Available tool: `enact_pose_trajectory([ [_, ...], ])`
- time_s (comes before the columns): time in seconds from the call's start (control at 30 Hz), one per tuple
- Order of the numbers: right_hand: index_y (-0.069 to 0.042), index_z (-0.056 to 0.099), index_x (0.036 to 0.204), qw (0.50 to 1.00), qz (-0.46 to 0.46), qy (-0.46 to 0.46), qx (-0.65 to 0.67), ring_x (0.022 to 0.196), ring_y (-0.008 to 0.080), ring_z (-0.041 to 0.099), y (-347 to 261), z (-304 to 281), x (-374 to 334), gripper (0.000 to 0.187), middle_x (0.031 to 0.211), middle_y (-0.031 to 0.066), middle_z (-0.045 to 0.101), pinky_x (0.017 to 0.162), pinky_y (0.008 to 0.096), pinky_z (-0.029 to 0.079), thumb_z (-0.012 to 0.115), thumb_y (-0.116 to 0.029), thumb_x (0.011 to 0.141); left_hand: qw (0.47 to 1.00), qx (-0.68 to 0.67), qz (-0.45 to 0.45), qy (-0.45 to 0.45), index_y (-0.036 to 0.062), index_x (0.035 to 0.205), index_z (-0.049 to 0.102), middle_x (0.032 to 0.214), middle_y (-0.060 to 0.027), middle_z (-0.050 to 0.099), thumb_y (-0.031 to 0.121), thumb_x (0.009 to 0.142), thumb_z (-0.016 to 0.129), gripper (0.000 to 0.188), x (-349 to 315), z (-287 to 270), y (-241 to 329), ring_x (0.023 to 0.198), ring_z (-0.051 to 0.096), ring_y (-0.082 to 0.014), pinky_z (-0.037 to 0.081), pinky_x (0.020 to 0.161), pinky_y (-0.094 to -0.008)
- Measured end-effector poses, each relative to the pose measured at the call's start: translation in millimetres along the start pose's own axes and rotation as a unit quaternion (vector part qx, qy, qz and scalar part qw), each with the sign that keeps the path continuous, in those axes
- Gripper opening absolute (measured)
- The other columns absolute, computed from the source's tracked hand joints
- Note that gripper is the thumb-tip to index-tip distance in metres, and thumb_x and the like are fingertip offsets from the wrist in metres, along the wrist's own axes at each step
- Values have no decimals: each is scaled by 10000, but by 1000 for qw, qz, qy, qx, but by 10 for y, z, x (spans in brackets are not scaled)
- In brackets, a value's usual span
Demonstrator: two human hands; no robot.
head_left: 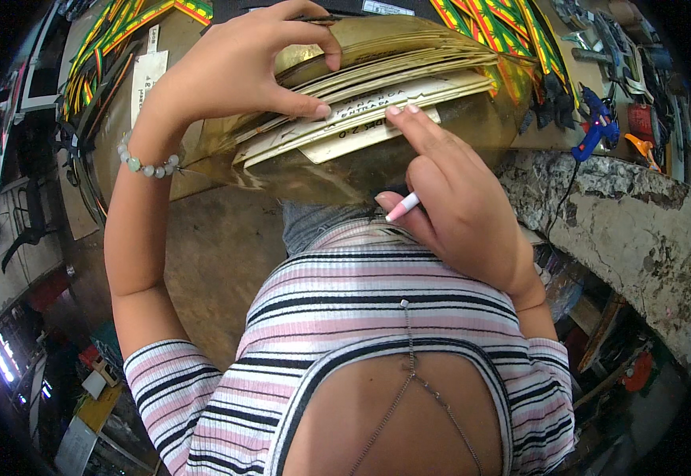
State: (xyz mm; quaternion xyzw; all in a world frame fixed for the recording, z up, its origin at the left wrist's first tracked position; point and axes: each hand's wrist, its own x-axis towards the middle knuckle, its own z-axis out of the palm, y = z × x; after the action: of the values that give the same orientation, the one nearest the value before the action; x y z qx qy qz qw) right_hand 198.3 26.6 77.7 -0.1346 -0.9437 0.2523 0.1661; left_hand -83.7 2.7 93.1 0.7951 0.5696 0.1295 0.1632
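Note:
A yellowish clear plastic bag (345,178) lies open in front of me, full of cream card pieces (456,67) with handwriting on them. My left hand (258,67) reaches over its left side. The thumb presses on the cards and the curled fingers lie behind part of the stack, so the cards sit between them. My right hand (456,186) is at the near side, its fingertips touching the edge of a front card. A pen (403,207) with a pink and white end is tucked in that hand beside the thumb; its other end is hidden.
Red, yellow and green patterned straps (111,47) lie at the far left, with more straps (492,40) at the far right. A blue glue gun (597,123) and an orange-handled tool (643,149) lie to the right, above a rough, peeling ledge (623,214).

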Motion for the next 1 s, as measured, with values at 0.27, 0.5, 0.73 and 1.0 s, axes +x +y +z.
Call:
enact_pose_trajectory([
  [0.27, 22, 526, 912, 998, 10, -61, -4, 1225, 445, 537, 24, 11, -29, 320, 1357, 287, 541, 1018, 470, 432, 653, -270, 937, 997, -69, -21, -10, 117, 1043, 703, 1397, -111, 535, 244, 756, 821, 336, -50, 22, 6, 1259, 541, -311, 423, 1058, -389],
  [0.5, 37, 546, 953, 998, 30, -56, 4, 1176, 433, 561, 30, 30, -21, 325, 1292, 267, 585, 998, 472, 444, 680, -256, 913, 1000, -28, 6, -13, 184, 965, 768, 1412, -82, 523, 194, 763, 788, 203, -87, 52, 105, 1223, 568, -316, 482, 993, -380],
  [0.73, 11, 519, 882, 1000, 7, -12, 4, 1236, 435, 541, 21, 20, -22, 314, 1314, 246, 585, 1030, 470, 433, 699, -246, 902, 997, 53, 61, 9, 192, 970, 713, 1462, -82, 485, 335, 593, 887, 439, -79, 15, 201, 1267, 529, -353, 455, 1016, -435],
  [1.0, 17, 517, 883, 999, 12, -32, -23, 1248, 419, 517, 9, 36, 2, 349, 1334, 238, 578, 1010, 473, 439, 668, -295, 920, 996, 6, 90, -14, 179, 996, 694, 1481, -106, 462, 279, 585, 891, 467, -12, -2, 78, 1312, 494, -351, 426, 1069, -429],
])
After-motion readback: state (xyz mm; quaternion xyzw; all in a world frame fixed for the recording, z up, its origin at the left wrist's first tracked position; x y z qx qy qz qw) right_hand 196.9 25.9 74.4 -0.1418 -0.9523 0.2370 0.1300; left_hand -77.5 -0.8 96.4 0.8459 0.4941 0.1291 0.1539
